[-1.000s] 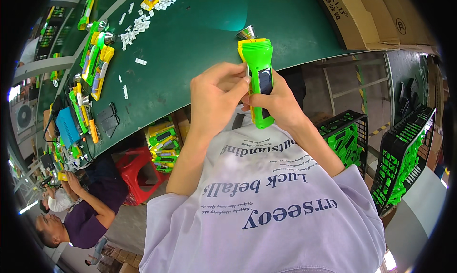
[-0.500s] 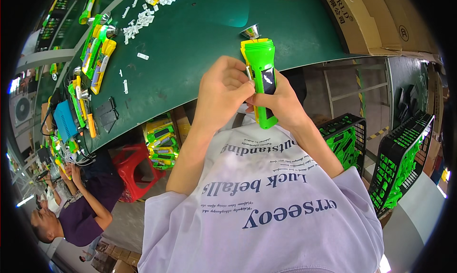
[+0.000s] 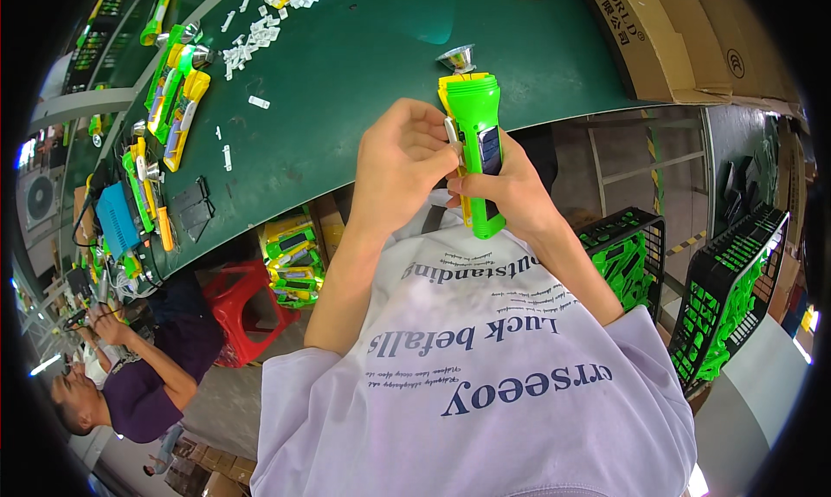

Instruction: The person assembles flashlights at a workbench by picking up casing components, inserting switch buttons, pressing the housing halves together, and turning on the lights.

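Note:
A green and yellow flashlight [image 3: 474, 107] with a dark panel [image 3: 490, 151] on its face is upright in front of my chest, near the table edge. My right hand [image 3: 509, 183] is closed around its lower body, thumb across the front. A silver cone reflector [image 3: 456, 59] stands out above its head, seemingly loose on thin wires. My left hand [image 3: 400, 164] is closed at the flashlight's left side, pinching a small white plastic piece [image 3: 450, 130] against the seam. The fingertips hide part of that piece.
White plastic pieces [image 3: 253, 45] lie scattered on the green table [image 3: 346, 55]. Several flashlight halves [image 3: 177, 107] rest at the left. A cardboard box [image 3: 645, 38] sits at the far right. Black crates [image 3: 723, 298] of green parts stand at right. A co-worker [image 3: 147, 384] is at lower left.
The flashlight has tilted slightly, and reflections on its panel have changed. The white piece's upper end leans slightly farther out to the left. Both hands keep their hold.

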Tool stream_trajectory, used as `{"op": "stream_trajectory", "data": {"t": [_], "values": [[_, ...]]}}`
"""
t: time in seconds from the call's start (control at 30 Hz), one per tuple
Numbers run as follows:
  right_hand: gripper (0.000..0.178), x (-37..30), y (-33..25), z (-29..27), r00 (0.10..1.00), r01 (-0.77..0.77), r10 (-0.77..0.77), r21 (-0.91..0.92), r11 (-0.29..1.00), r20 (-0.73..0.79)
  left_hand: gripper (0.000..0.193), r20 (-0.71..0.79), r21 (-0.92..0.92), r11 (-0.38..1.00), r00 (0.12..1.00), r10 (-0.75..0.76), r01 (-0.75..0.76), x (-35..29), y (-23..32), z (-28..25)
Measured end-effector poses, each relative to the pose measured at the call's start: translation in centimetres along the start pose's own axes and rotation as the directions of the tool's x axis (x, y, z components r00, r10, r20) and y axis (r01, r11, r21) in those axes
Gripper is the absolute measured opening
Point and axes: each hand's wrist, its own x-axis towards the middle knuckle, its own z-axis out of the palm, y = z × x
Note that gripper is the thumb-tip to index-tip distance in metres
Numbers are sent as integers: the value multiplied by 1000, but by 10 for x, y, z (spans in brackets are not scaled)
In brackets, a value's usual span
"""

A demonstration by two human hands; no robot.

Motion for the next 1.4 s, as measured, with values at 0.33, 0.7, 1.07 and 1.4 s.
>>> {"op": "stream_trajectory", "data": {"t": [0.33, 0.7, 1.07, 1.4], "values": [[42, 3, 1, 1, 1000, 26, -27, -13, 1000, -6, 25, -61, -9, 996, 994, 93, -94, -9, -15, 9], [33, 6, 1, 3, 999, 18, -18, -6, 1000, -51, 24, -163, 59, 996, 983, 80, -71, -11, -21, 10], [41, 1, 10, 7, 970, 126, -203, -435, 892, -137, 28, -234, -29, 990, 964, 128, -138, -8, -8, 23], [41, -12, 13, 19, 930, 126, -324, -681, 722, -171, 45, -214, -10, 981, 958, 189, -195, -9, -14, 24]]}}
